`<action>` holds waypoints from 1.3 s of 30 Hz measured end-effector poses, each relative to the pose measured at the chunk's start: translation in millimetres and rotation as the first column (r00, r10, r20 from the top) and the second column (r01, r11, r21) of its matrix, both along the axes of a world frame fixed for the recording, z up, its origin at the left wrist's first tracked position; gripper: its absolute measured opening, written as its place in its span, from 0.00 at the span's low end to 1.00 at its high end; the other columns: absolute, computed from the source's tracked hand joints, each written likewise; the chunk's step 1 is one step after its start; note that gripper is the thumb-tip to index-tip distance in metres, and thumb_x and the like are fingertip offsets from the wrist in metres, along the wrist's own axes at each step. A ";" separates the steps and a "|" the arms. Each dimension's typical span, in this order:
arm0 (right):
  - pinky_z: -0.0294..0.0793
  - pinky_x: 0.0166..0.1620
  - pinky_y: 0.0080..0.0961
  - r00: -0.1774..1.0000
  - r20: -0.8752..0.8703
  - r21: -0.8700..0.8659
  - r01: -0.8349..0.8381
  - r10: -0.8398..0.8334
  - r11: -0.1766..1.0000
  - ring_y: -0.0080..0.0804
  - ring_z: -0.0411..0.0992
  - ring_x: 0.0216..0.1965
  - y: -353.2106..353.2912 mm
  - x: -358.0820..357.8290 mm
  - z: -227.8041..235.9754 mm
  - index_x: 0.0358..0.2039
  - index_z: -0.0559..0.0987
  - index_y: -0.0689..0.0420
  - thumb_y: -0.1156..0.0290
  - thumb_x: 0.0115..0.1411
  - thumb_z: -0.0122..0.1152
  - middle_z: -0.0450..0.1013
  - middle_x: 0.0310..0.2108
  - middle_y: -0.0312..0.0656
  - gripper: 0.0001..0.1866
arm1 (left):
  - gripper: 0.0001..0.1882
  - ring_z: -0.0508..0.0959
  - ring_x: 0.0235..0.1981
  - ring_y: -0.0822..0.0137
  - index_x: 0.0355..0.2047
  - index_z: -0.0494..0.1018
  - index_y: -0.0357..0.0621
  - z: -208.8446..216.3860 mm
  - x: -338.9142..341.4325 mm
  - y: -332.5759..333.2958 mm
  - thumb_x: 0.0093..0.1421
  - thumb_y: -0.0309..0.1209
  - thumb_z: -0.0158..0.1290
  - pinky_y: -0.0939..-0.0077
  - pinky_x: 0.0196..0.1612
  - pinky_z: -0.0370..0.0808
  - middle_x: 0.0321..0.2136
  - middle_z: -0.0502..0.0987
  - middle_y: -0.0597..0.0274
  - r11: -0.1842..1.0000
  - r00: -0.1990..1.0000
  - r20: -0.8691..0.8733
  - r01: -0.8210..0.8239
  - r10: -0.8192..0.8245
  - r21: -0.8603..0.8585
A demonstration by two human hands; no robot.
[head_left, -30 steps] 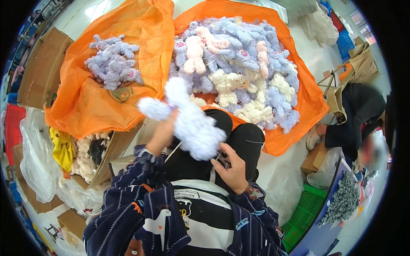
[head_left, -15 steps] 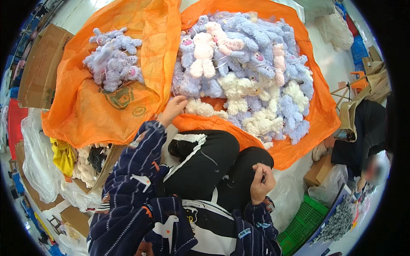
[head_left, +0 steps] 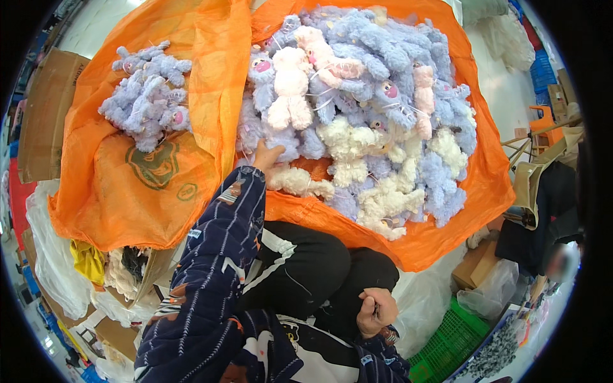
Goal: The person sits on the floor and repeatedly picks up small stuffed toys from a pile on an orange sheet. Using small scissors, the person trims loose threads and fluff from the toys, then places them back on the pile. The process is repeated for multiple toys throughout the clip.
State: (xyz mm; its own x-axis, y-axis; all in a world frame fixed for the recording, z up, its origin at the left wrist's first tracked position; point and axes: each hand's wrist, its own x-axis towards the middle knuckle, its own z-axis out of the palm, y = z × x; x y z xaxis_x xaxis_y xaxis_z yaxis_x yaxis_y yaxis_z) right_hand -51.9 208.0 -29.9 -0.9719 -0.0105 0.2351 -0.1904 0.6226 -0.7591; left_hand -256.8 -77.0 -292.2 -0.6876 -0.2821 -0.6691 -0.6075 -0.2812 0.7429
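My left hand (head_left: 268, 155) reaches to the near left edge of a heap of plush toys. Its thumb and forefinger are spread apart against a lavender plush toy (head_left: 281, 140), with the other fingers partly hidden. Just beside it lies a cream plush toy (head_left: 299, 182). Over my lap, my right hand (head_left: 377, 313) is closed, with a small dark thing I cannot make out showing between its fingers. Pink plush toys (head_left: 291, 88) and white ones (head_left: 345, 145) lie among the lavender ones, several with thin ties around them.
Under the heap spreads an orange woven sack (head_left: 482, 185). Another orange sack (head_left: 172, 214) on the left bears a smaller group of lavender toys (head_left: 143, 99). Cardboard boxes (head_left: 48, 115) stand far left. At the lower right are a green crate (head_left: 453, 332) and clear plastic bags.
My left hand has moved forward from the sack's edge onto the lavender toy. My right hand has drawn slightly back and left, still closed. The whole view has shifted a little.
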 end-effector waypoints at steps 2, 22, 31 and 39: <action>0.70 0.24 0.22 1.000 0.009 -0.005 -0.013 0.013 1.000 0.35 0.72 0.19 -0.3 -1.4 1.1 0.25 0.76 0.61 0.73 0.53 0.57 0.73 0.18 0.43 0.05 | 0.23 0.75 0.33 0.63 0.49 0.61 0.41 15.7 12.6 13.2 0.54 0.30 0.53 0.74 0.27 0.76 0.41 0.71 0.55 0.888 0.993 -0.032 -0.089 0.116 0.451; 0.71 0.43 0.20 0.882 0.372 -0.440 -0.108 0.290 0.891 0.24 0.72 0.40 -18.3 28.7 43.5 0.52 0.69 0.59 0.71 0.47 0.68 0.73 0.42 0.42 0.31 | 0.31 0.68 0.51 0.68 0.58 0.54 0.37 267.7 216.0 53.0 0.54 0.26 0.51 0.74 0.52 0.66 0.52 0.65 0.58 0.730 0.763 -0.470 0.612 -0.444 0.304; 0.69 0.31 0.16 0.926 0.375 -0.242 0.048 0.048 0.969 0.20 0.70 0.27 3.8 64.5 61.2 0.38 0.76 0.64 0.71 0.50 0.65 0.75 0.28 0.39 0.16 | 0.28 0.71 0.44 0.70 0.53 0.61 0.37 263.0 237.8 86.9 0.57 0.39 0.54 0.76 0.49 0.67 0.45 0.71 0.59 0.672 0.782 -0.357 0.622 -0.511 0.401; 0.61 0.26 0.15 0.885 0.456 -0.459 0.321 -0.090 0.828 0.13 0.61 0.23 -5.1 41.6 36.4 0.25 0.76 0.63 0.69 0.54 0.61 0.68 0.20 0.28 0.09 | 0.13 0.73 0.36 0.75 0.42 0.72 0.34 261.2 220.9 94.6 0.60 0.31 0.47 0.78 0.41 0.70 0.36 0.76 0.64 0.673 0.620 -0.495 0.734 -0.609 0.092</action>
State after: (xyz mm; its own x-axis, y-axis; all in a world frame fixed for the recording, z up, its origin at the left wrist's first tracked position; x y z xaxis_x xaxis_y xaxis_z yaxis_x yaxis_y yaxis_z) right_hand -10.3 202.9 6.5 -0.9429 0.2091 -0.2591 0.2865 0.1130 -0.9514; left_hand -35.9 17.7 -31.0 -0.8187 0.5100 -0.2638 -0.3773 -0.1314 0.9167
